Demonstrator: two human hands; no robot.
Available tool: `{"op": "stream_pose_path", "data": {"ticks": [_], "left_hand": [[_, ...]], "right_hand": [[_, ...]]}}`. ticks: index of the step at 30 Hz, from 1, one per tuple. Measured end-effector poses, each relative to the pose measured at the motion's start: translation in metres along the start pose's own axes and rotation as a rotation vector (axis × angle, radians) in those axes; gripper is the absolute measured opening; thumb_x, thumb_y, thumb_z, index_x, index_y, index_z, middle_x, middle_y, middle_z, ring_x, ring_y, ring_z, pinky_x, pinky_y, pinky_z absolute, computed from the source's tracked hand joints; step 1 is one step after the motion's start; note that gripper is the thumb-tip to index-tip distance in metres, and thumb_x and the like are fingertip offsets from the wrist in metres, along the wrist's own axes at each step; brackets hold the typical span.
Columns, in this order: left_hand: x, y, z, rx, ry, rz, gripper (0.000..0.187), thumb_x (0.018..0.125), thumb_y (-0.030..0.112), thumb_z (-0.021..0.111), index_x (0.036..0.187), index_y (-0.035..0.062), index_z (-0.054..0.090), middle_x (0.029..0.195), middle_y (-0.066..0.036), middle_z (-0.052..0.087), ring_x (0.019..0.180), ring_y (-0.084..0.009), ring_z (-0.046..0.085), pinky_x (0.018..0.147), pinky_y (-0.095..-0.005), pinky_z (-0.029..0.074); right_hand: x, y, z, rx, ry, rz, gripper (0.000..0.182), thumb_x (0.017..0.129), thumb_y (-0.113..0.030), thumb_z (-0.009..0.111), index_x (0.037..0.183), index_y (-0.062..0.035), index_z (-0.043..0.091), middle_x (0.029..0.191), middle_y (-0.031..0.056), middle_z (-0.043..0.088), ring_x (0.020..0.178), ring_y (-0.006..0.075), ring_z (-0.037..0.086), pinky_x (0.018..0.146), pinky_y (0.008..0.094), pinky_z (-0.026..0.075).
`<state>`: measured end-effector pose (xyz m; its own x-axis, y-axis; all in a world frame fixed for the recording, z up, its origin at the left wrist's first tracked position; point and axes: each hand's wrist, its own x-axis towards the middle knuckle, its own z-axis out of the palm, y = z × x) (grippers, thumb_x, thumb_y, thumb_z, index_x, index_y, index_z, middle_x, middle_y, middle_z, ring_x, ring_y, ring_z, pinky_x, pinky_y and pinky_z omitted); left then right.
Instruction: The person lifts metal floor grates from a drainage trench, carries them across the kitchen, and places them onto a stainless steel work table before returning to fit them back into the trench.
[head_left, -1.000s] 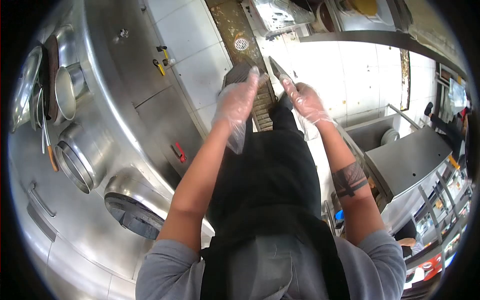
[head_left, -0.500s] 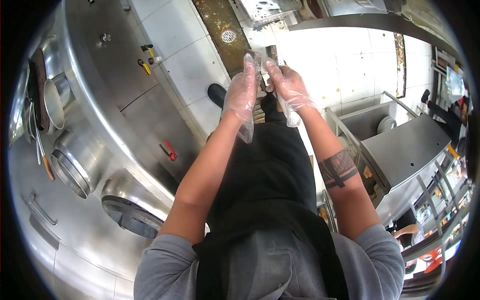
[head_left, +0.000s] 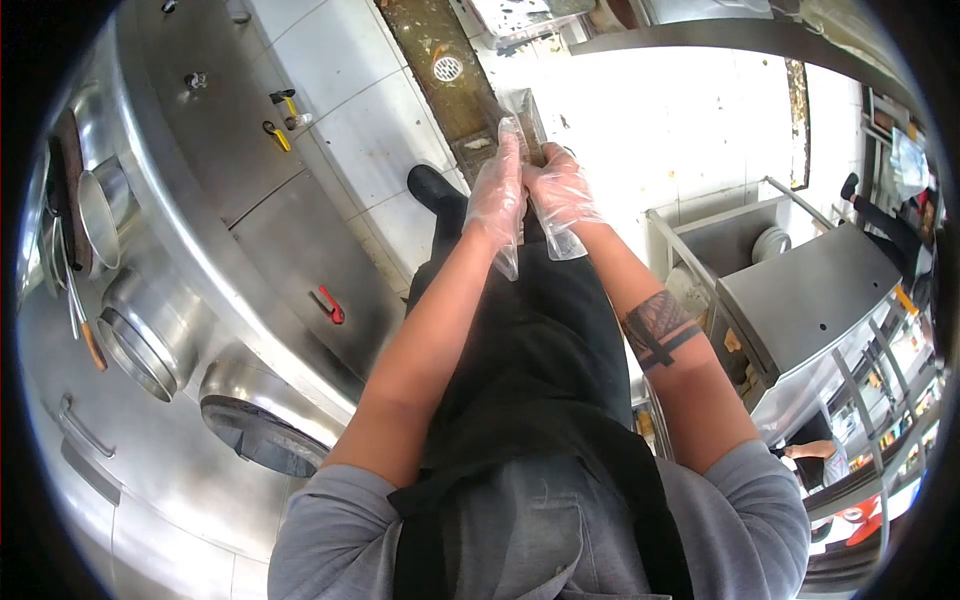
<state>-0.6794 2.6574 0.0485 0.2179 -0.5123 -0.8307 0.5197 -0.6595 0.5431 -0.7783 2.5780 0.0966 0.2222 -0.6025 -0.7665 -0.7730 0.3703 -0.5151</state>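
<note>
Both hands wear loose clear plastic gloves and meet in front of my apron, above the floor. My left hand [head_left: 496, 195] points away from me with its thumb side up and its fingers straight and flat. Against its inner side rests my right hand [head_left: 563, 190], its fingers bent; whether they grip anything is hidden. The right glove's cuff [head_left: 568, 245] hangs loose at the wrist. Beyond the fingertips, a pale translucent flap [head_left: 527, 110] shows, too blurred to tell if it is glove plastic. A black apron [head_left: 530, 340] lies below my hands.
A steel counter [head_left: 185, 215] with pots [head_left: 150, 310] and a wooden-handled utensil [head_left: 95, 347] runs along the left. A brown drain channel [head_left: 425, 30] crosses the tiled floor ahead. At right stands a steel cart [head_left: 810, 300]; another person's arm [head_left: 812, 449] shows beyond it.
My hands have come together from slightly apart, the right moving left against the left. Both sit a little lower in view, and the scene has shifted slightly left.
</note>
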Motion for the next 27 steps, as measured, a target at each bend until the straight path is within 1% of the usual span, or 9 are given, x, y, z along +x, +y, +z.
{"op": "stream_pose_path", "data": {"ticks": [5,7,8,12,16,18,24,26,27], "left_hand": [[-0.006,0.041,-0.001,0.499,-0.11,0.061,0.097,0.098,0.078,0.02,0.098,-0.006,0.069,0.083,-0.02,0.067,0.082,-0.0348,0.064,0.083,-0.0432,0.047],[-0.013,0.065,-0.003,0.787,-0.149,0.101,0.099,0.099,0.077,0.014,0.094,-0.0058,0.069,0.081,-0.023,0.069,0.083,-0.0407,0.067,0.084,-0.0468,0.047],[-0.016,0.077,-0.005,0.757,-0.252,0.054,0.092,0.102,0.073,0.021,0.093,-0.0046,0.071,0.079,-0.021,0.07,0.083,-0.0348,0.069,0.082,-0.0448,0.049],[-0.039,0.057,-0.033,0.292,-0.208,0.198,0.075,0.103,0.065,0.04,0.105,-0.0034,0.07,0.085,-0.017,0.071,0.086,-0.0242,0.071,0.083,-0.0373,0.051],[-0.093,0.053,-0.1,0.53,-0.048,0.078,0.084,0.099,0.073,0.04,0.112,-0.0047,0.068,0.1,-0.02,0.072,0.095,-0.0283,0.07,0.089,-0.0405,0.05],[-0.126,0.064,-0.15,0.72,-0.182,-0.1,0.09,0.101,0.071,0.036,0.137,-0.0088,0.057,0.135,-0.021,0.065,0.121,-0.0288,0.065,0.109,-0.0399,0.043],[-0.17,0.045,-0.278,0.742,-0.155,-0.126,0.074,0.102,0.062,0.046,0.132,-0.0039,0.062,0.128,-0.019,0.069,0.115,-0.0277,0.067,0.105,-0.0381,0.046],[-0.188,0.026,-0.313,1.014,-0.202,0.39,0.067,0.102,0.057,0.047,0.119,-0.0042,0.067,0.107,-0.022,0.072,0.098,-0.0305,0.067,0.092,-0.0391,0.05],[-0.201,0.043,-0.305,0.732,-0.13,-0.099,0.062,0.102,0.052,0.05,0.125,-0.0029,0.066,0.109,-0.021,0.071,0.096,-0.0286,0.066,0.09,-0.0374,0.05]], "right_hand": [[0.033,0.044,0.02,0.117,0.07,-0.121,0.041,0.071,-0.014,0.076,0.107,0.0036,0.065,0.09,0.0174,0.07,0.085,0.0288,0.068,0.079,0.0383,0.054],[0.037,0.043,0.015,0.157,-0.091,-0.109,0.041,0.072,-0.016,0.075,0.106,0.0044,0.065,0.082,0.0183,0.07,0.075,0.0285,0.07,0.071,0.0379,0.055],[0.049,0.049,0.016,0.104,-0.205,-0.15,0.03,0.075,-0.011,0.075,0.099,0.0041,0.066,0.075,0.0131,0.067,0.063,0.0201,0.065,0.061,0.0333,0.053],[0.044,0.03,0.016,0.83,-0.444,0.277,0.012,0.088,-0.011,0.071,0.083,-0.0023,0.066,0.068,0.0042,0.062,0.055,0.0163,0.057,0.049,0.0329,0.044],[0.029,0.006,0.009,0.658,-0.231,0.302,0.02,0.093,-0.019,0.065,0.076,-0.0078,0.063,0.056,0.0025,0.048,0.047,0.0172,0.044,0.045,0.0339,0.034],[0.029,0.008,-0.002,0.657,-0.218,0.323,0.024,0.096,-0.019,0.06,0.074,-0.0103,0.059,0.052,0.002,0.04,0.043,0.0181,0.037,0.043,0.0354,0.029],[-0.016,0.003,-0.068,0.638,-0.208,0.405,0.017,0.09,-0.02,0.061,0.075,-0.0125,0.06,0.052,0.0017,0.044,0.039,0.019,0.038,0.039,0.0354,0.031],[-0.027,0.052,-0.087,0.632,-0.163,0.399,0.012,0.085,-0.019,0.063,0.075,-0.0124,0.061,0.054,0.0029,0.05,0.041,0.0203,0.044,0.039,0.0355,0.037],[-0.034,0.084,-0.092,0.675,-0.183,0.364,0.011,0.082,-0.019,0.064,0.075,-0.0118,0.061,0.055,0.0036,0.052,0.041,0.0208,0.047,0.039,0.036,0.04]]}}
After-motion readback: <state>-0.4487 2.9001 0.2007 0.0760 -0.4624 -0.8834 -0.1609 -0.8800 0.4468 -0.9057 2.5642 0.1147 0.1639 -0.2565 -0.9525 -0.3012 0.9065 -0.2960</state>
